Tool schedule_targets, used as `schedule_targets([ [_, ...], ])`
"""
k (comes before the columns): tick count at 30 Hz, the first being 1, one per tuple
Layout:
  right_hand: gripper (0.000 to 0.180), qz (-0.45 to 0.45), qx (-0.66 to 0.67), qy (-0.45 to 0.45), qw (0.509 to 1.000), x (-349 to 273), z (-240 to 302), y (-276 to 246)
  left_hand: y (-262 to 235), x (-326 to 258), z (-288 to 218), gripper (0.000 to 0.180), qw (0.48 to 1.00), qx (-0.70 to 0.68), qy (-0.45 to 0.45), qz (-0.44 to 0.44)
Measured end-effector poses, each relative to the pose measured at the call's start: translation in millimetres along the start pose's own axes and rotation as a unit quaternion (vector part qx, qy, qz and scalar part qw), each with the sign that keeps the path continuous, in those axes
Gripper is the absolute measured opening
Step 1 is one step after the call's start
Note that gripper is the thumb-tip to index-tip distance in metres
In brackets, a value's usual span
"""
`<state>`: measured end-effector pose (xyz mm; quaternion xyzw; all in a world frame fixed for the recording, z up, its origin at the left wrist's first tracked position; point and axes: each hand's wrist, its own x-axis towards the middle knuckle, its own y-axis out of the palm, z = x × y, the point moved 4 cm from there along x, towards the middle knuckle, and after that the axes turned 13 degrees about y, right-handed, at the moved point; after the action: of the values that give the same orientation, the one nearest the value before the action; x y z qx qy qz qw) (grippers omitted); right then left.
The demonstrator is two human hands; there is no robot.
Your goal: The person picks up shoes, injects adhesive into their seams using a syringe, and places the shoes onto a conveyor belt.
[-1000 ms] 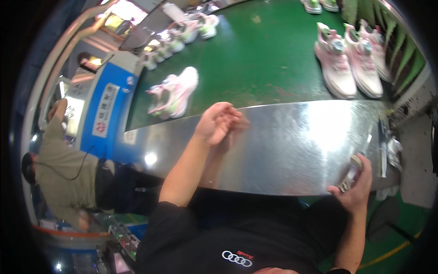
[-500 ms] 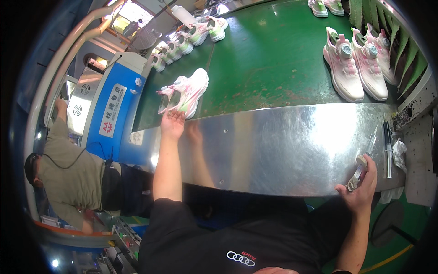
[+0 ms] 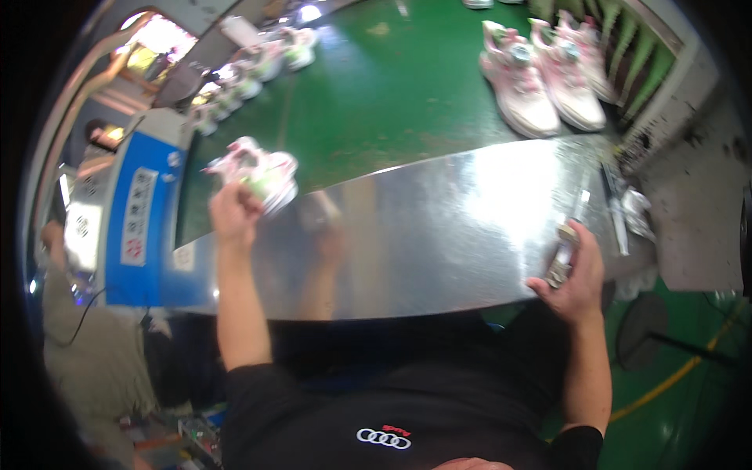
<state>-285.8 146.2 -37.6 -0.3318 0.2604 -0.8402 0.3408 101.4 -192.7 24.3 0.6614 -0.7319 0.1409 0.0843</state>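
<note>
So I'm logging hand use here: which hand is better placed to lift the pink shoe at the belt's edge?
Left. The left hand is already on the pink shoe, while the right hand holds a small tool at the metal plate.

Shoes point(image 3: 262, 174) left, second pair point(image 3: 540, 78) far right

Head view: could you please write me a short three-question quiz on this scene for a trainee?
1. True or false: the left hand grips the pink and white shoe at the near edge of the green belt.
2. What does the right hand hold? A) a small slim tool B) a shoe C) a cloth
3. Fill in: both hands are over a shiny ____ sheet in front of the belt.

Key: 1 true; 2 A; 3 metal. The tool's exact kind is too blurred to tell.
</note>
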Motion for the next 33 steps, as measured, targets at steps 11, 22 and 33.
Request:
schedule_targets([
  [11, 0.087, 0.118, 0.184, 0.092, 0.972, -18.4, 0.1, -14.7, 128.8, -181.3, -55.9, 0.028, 0.932, -0.102, -0.029, 0.346],
  [22, 0.082, 0.189, 0.157, 0.134, 0.960, -1.8, 17.3, -30.7, 85.3, -39.4, 44.4, 0.032, 0.982, -0.098, -0.131, 0.099],
  [33, 0.092, 0.183, 0.209, 0.215, 0.936, -16.1, 12.0, -21.8, 152.2, -40.9, 16.2, 0.045, 0.953, -0.155, -0.128, 0.229],
])
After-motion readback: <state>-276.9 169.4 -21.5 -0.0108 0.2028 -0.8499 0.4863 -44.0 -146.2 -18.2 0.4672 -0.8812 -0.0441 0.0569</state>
